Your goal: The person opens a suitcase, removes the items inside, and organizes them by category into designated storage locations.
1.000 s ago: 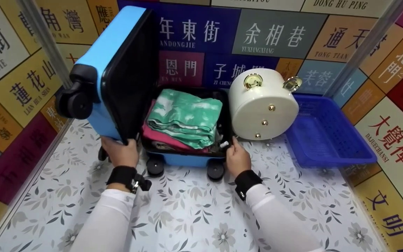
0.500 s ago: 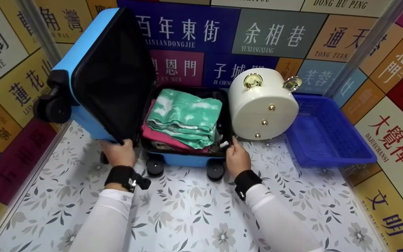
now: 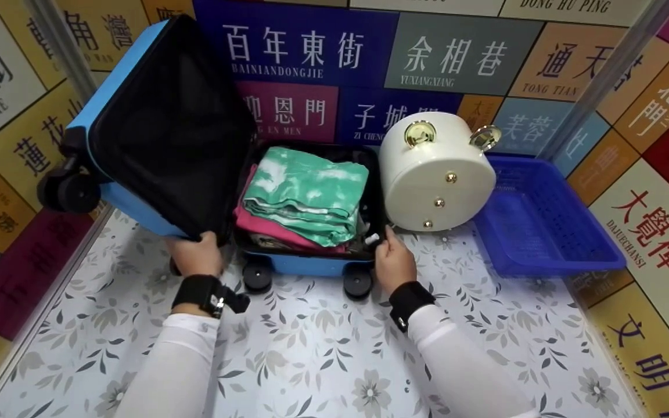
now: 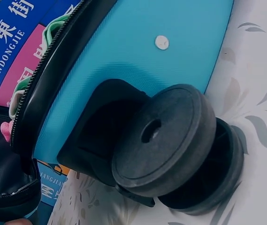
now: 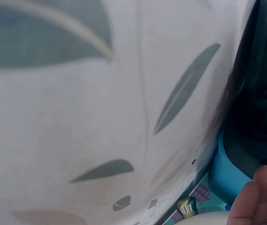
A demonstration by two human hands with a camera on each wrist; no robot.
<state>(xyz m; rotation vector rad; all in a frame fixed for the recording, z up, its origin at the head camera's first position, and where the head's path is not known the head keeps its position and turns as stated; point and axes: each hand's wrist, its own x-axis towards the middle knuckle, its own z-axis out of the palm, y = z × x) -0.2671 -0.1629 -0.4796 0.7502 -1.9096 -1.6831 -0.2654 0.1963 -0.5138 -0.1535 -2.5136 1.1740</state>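
Observation:
A blue suitcase lies unfolded, its black-lined lid (image 3: 172, 122) tilted up on the left and its base (image 3: 311, 266) flat on the floor. Folded green-and-white cloth (image 3: 308, 188) rests in the base on top of pink cloth (image 3: 270, 230). The left hand (image 3: 196, 254) grips the lid's lower edge, thumb over the rim, the other fingers hidden beneath. At the base's front right corner, the right hand (image 3: 395, 262) touches the rim with its fingertips; in the right wrist view its fingers (image 5: 264, 180) lie fairly straight beside the blue shell.
A cream round case (image 3: 436, 186) with gold ears stands against the suitcase's right side. Right of it sits a blue plastic basket (image 3: 561, 268). Panels printed with characters form the walls around the leaf-patterned floor. Black wheels (image 3: 358, 281) stick out from the suitcase's front.
The lid has swung down and to the left with the left hand, showing more of its black lining. The right hand, cloths and base have stayed in place.

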